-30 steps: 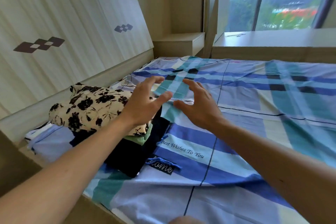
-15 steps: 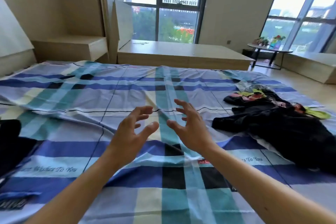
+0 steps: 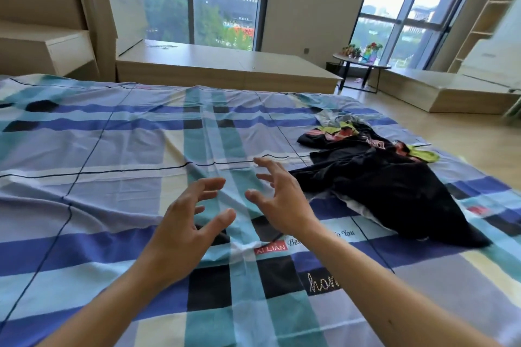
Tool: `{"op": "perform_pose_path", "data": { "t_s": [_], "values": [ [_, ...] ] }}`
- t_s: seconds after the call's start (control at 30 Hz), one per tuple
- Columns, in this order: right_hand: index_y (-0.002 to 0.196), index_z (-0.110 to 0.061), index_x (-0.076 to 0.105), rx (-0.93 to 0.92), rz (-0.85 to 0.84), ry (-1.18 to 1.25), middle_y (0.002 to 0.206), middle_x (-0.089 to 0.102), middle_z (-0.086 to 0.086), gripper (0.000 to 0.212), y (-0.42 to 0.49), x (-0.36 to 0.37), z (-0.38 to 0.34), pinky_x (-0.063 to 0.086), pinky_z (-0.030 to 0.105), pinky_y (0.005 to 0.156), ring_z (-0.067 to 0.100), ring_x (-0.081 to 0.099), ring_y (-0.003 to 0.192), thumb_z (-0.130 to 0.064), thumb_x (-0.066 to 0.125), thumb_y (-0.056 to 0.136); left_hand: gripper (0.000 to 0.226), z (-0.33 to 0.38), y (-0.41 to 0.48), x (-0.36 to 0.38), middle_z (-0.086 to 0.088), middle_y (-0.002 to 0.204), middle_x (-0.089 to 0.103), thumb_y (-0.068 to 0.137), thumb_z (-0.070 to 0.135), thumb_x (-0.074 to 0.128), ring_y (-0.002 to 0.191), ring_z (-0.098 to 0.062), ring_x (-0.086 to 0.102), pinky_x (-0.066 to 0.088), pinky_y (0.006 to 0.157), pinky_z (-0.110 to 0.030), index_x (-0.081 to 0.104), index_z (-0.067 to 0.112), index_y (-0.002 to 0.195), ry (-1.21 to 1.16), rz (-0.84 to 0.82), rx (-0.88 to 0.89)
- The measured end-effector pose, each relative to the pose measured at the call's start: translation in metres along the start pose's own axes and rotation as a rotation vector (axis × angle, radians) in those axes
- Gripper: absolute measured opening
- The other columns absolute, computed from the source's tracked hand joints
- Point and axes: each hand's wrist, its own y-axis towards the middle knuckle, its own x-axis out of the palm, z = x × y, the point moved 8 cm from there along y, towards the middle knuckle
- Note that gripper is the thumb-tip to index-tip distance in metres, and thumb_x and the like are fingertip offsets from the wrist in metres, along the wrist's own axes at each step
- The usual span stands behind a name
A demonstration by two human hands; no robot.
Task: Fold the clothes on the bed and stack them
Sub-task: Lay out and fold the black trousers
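A crumpled heap of black clothes [image 3: 394, 186] lies near the right edge of the bed [image 3: 84, 177]. The likely step is to reach right, lift one garment free, and spread it flat before folding. The left hand [image 3: 183, 231] and right hand [image 3: 279, 197] hover above the bed, fingers spread wide, holding nothing.

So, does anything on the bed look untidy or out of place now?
Yes. A black garment lies crumpled, not folded, on the right side of the checked bedsheet, with yellow-green and pink fabric bunched at its far end. The left hand and right hand hover open, holding nothing.
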Motion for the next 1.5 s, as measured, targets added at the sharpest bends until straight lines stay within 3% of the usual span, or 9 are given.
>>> {"op": "perform_pose_path", "data": {
  "t_s": [0.27,0.43,0.53,0.8,0.9,1.0,1.2,1.3,1.5],
  "values": [
    [0.143,-0.019,0.046,0.034,0.308,-0.447,0.141,0.047,0.003,0.074,0.022,-0.104,0.051,0.036,0.040,0.115,0.021,0.045,0.132,-0.032,0.079,0.077,0.061,-0.014,-0.008,-0.005,0.027,0.125,0.059,0.072,0.067,0.059,0.125,0.004,0.052,0.046,0.102,-0.031,0.055,0.040,0.126,0.056,-0.062,-0.001],
    [0.154,-0.032,0.019,0.731,0.372,-0.805,0.163,0.007,0.013,0.105,-0.015,-0.192,0.164,0.005,0.068,0.116,0.033,0.001,0.153,-0.038,0.082,0.070,0.063,-0.013,-0.011,-0.009,0.032,0.123,0.058,0.071,0.070,0.057,0.122,0.006,0.053,0.049,0.100,-0.034,0.055,0.040,0.126,0.094,-0.087,-0.011],
    [0.146,-0.033,0.040,0.910,0.252,-0.697,0.149,0.035,0.013,0.073,-0.039,-0.178,0.206,0.028,0.066,0.110,0.039,0.035,0.139,-0.044,0.074,0.082,0.062,-0.018,-0.013,-0.005,0.033,0.121,0.058,0.070,0.073,0.055,0.121,0.006,0.053,0.048,0.101,-0.034,0.054,0.044,0.125,0.155,-0.134,-0.025],
    [0.140,-0.013,0.051,0.333,0.490,-0.182,0.136,0.057,0.014,0.056,0.003,-0.145,0.101,0.041,0.036,0.107,0.030,0.054,0.127,-0.032,0.071,0.091,0.072,-0.030,-0.014,0.005,0.022,0.118,0.065,0.063,0.082,0.056,0.111,0.008,0.059,0.049,0.098,-0.029,0.058,0.040,0.121,0.104,-0.184,-0.210],
    [0.130,-0.007,0.057,-0.070,0.266,-0.082,0.125,0.062,0.011,0.053,0.008,-0.083,0.003,0.043,0.037,0.107,0.023,0.057,0.118,-0.029,0.076,0.085,0.088,-0.043,-0.016,0.015,0.006,0.109,0.074,0.042,0.083,0.073,0.093,-0.008,0.072,0.054,0.083,-0.041,0.062,0.035,0.114,-0.401,-0.103,-0.577],
    [0.106,-0.015,0.054,-0.273,-0.152,-0.095,0.103,0.056,0.000,0.043,-0.022,0.005,-0.068,0.048,0.039,0.088,0.019,0.056,0.097,-0.026,0.082,0.075,0.061,-0.029,-0.019,0.015,-0.008,0.113,0.074,0.074,0.064,0.058,0.097,-0.029,0.072,0.055,0.084,-0.049,0.070,0.023,0.117,-0.856,0.018,-0.705],
    [0.130,-0.028,0.053,-0.157,-0.459,-0.014,0.121,0.057,-0.013,0.057,-0.053,0.056,-0.061,0.047,0.023,0.095,0.002,0.057,0.111,-0.045,0.077,0.081,0.034,-0.062,-0.036,-0.038,-0.012,0.093,0.077,0.082,0.023,0.075,0.077,-0.028,0.074,0.058,0.062,-0.038,0.069,0.012,0.114,-0.478,0.322,-0.768],
    [0.126,-0.034,0.056,0.104,-0.411,0.324,0.119,0.065,-0.010,0.063,-0.045,0.038,-0.042,0.054,0.033,0.095,0.005,0.065,0.109,-0.063,0.070,0.072,0.039,-0.049,-0.035,-0.040,-0.005,0.098,0.076,0.076,0.013,0.082,0.093,-0.024,0.073,0.058,0.087,-0.043,0.065,0.018,0.111,-0.337,0.234,-0.642],
    [0.103,0.001,0.053,0.302,-0.357,0.498,0.092,0.060,0.011,0.058,-0.043,0.029,-0.020,0.057,0.050,0.083,0.023,0.061,0.082,-0.044,0.077,0.075,0.046,-0.012,-0.041,-0.013,0.004,0.092,0.078,0.063,0.032,0.087,0.091,-0.011,0.073,0.056,0.078,-0.025,0.068,0.020,0.103,-0.286,-0.036,-0.483]
  ]
}}
